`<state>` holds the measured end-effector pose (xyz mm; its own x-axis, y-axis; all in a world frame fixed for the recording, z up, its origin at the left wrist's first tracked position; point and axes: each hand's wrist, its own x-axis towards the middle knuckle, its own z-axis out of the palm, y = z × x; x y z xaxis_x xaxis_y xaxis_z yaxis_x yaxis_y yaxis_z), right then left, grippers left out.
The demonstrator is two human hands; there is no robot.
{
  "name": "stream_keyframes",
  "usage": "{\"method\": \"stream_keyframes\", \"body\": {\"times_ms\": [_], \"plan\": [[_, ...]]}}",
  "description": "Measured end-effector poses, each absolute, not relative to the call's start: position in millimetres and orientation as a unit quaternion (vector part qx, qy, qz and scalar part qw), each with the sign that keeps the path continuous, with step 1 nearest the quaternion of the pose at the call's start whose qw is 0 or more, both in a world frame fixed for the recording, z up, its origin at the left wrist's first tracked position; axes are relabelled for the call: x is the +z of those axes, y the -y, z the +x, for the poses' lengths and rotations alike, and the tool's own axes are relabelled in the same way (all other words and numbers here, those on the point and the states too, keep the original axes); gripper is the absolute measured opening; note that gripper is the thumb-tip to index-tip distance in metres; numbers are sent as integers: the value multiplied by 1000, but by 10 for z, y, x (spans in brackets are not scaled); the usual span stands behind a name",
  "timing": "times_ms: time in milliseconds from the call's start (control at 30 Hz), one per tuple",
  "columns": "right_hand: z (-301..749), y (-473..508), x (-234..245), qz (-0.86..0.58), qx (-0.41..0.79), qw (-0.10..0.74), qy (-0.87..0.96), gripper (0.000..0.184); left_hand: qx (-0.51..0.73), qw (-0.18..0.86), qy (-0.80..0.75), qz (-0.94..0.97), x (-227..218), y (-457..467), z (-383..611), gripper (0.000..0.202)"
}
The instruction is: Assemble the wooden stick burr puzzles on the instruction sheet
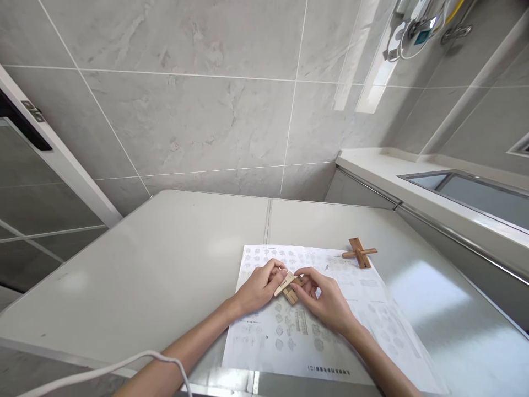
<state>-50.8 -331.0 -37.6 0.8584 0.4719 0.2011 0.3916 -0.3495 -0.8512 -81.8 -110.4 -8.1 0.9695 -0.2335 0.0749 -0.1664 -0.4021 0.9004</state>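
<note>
Between both hands is a small cluster of interlocking wooden puzzle pieces (pixel 290 295), pale and mid-brown, held just above a printed sheet (pixel 301 361). My left hand (pixel 262 284) pinches the pale piece on the cluster's left side, fingers closed. On the other side, my right hand (pixel 324 295) grips the brown pieces between thumb and fingers. The fingers partly hide the cluster, so how the pieces fit together cannot be made out. Small line drawings of puzzle shapes cover the sheet. Several crossed brown wooden pieces (pixel 359 253) rest at its upper right edge.
The pale folding table (pixel 165 264) has a seam across its middle. A white cable (pixel 136 357) runs over the left forearm. Beyond the table stand a tiled wall (pixel 185 121), a counter with a sink (pixel 467 190) on the right, and a door frame (pixel 66 149) on the left.
</note>
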Motion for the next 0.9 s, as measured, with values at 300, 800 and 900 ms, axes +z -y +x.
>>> {"method": "stream_keyframes", "body": {"times_ms": [300,800,900], "plan": [[-491,3322,-412,-824,39,500,266,28,3,527,96,845,-92,1102,-798,39],[-514,3351,-491,-834,-57,434,336,21,23,493,104,863,-127,1103,-802,32],[-520,3354,-474,-830,-63,421,360,21,17,491,106,864,-132,1092,-801,32]]}}
